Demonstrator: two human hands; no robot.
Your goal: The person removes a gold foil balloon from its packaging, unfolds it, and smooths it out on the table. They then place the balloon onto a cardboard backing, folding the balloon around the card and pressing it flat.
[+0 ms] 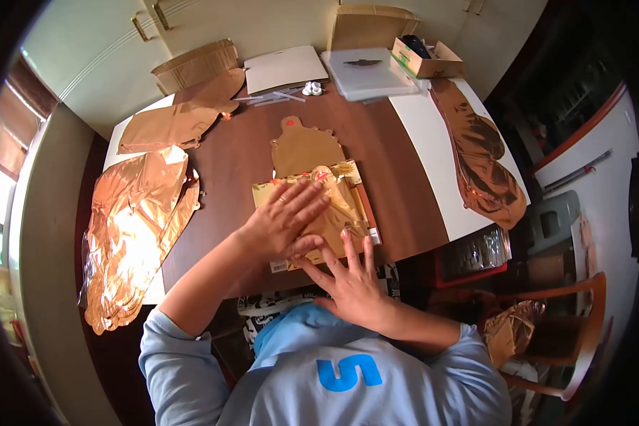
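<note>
Palm down, my left hand (285, 215) lies on a flat gold-coloured packet (266, 193) in front of me, its fingers stretched out. Lower and to the right, my right hand (351, 280) has its fingers spread over the packet's near edge. Both hands are open, with the thumbs close together. Shiny gold foil (339, 195) shows on the packet beyond my fingers. Barcode labels are visible at the packet's near side. A flat copper-coloured foil piece (307, 148) with a round tab extends from behind the packet. My hands hide part of the packet.
Copper foil balloons (135, 234) lie flattened on the left; another foil balloon (479, 153) is on the right. Along the back are a white board (285, 69), clear plastic folder (373, 77), small box (426, 58) and pale strips (266, 97). A wooden chair (586, 341) stands at right.
</note>
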